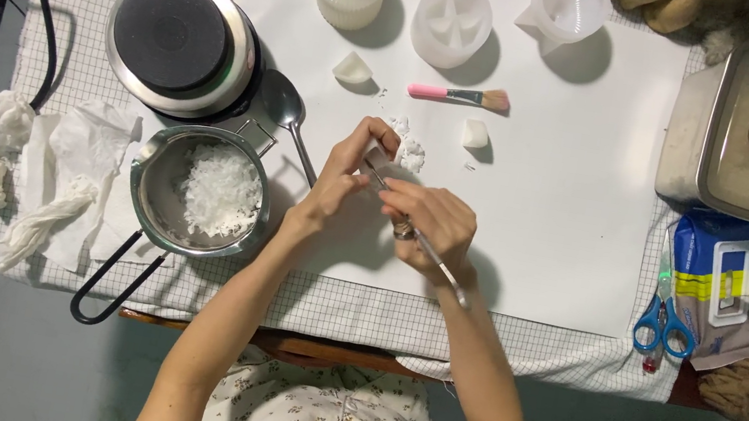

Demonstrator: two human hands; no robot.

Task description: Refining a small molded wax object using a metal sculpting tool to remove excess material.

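Observation:
My left hand (348, 168) pinches a small white waxy lump (408, 153) above a white sheet (557, 211) in the head view. My right hand (431, 226) grips a thin metal tool (429, 250) whose tip meets the lump; its handle points toward me. White crumbs lie under the lump. Left of my hands, a small steel pot (156, 196) with a black handle holds white flakes (221, 191). A steel spoon (289, 115) lies beside the pot.
An electric hotplate (182, 41) sits at the back left with crumpled tissues (67, 169) near it. Two white wax chunks (353, 69), a pink-handled brush (459, 96), white moulds (451, 22) and a cup (571, 2) lie farther back. A steel lidded box (748, 131), wipes pack (737, 287) and blue scissors (663, 325) stand right.

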